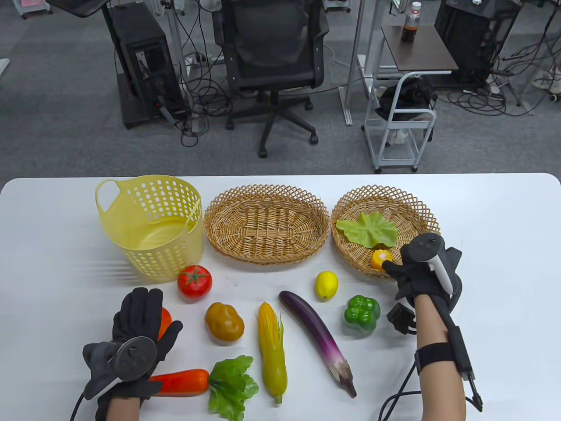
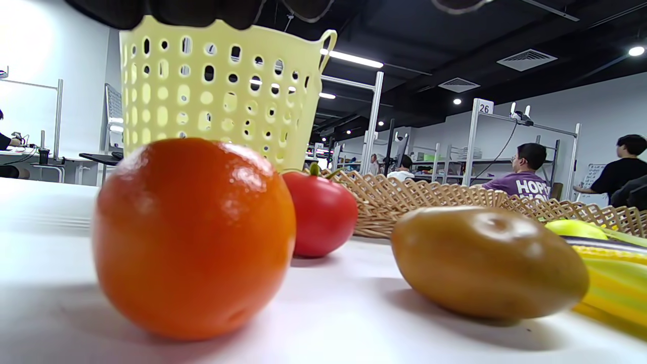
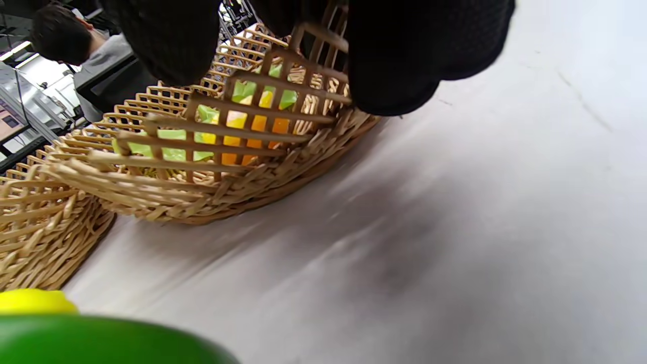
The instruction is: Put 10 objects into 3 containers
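My left hand point(image 1: 147, 311) lies open over an orange point(image 1: 165, 319) at the table's front left. In the left wrist view the orange point(image 2: 194, 237) sits on the table and the fingertips point(image 2: 167, 12) hang above it, apart. My right hand point(image 1: 394, 269) reaches into the right wicker basket point(image 1: 420, 206), fingertips at a yellow-orange fruit point(image 1: 379, 258) by the near rim. I cannot tell whether it grips the fruit. A lettuce leaf point(image 1: 368, 228) lies in that basket. In the right wrist view the fruit point(image 3: 252, 126) shows through the basket's lattice point(image 3: 167, 197).
A yellow plastic basket point(image 1: 149, 228) and an empty middle wicker basket point(image 1: 266, 223) stand at the back. On the table lie a tomato point(image 1: 194, 280), potato point(image 1: 224, 323), corn point(image 1: 271, 346), eggplant point(image 1: 317, 335), lemon point(image 1: 326, 285), green pepper point(image 1: 362, 312), carrot point(image 1: 182, 381) and leafy green point(image 1: 232, 386).
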Demonstrator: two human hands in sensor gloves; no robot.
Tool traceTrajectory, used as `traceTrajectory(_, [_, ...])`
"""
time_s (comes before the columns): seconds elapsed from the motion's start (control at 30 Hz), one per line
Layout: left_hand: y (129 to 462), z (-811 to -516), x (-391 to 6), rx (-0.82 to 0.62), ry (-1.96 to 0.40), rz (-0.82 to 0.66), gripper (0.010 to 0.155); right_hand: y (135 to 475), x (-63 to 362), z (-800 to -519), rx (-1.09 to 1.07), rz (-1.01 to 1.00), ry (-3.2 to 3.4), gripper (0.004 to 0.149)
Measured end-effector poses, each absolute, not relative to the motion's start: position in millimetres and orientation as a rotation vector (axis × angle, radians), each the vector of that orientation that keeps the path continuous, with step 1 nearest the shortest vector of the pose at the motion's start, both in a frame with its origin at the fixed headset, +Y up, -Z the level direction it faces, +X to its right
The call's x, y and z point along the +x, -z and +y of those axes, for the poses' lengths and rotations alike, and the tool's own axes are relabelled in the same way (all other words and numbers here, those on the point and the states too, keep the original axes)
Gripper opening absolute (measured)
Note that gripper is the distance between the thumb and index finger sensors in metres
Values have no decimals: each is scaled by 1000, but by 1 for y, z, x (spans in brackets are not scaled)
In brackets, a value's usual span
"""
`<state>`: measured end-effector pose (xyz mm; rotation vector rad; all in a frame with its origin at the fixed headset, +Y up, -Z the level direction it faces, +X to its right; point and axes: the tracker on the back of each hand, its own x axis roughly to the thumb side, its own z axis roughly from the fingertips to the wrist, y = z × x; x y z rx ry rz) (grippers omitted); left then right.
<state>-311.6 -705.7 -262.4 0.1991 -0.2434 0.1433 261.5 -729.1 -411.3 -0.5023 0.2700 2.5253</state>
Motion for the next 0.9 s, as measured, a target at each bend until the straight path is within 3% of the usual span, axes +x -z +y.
traceTrajectory(0.27, [263, -706, -311, 194, -155, -253, 76, 375, 247, -701, -209, 141, -2502, 76])
traceTrajectory(0.57, [264, -706, -312, 178, -175, -259, 76, 347, 207, -701, 36, 571, -2649, 88])
traceTrajectory(0.9, [266, -707, -318, 171, -203, -247, 76, 343, 184, -718, 74, 771, -2833, 93])
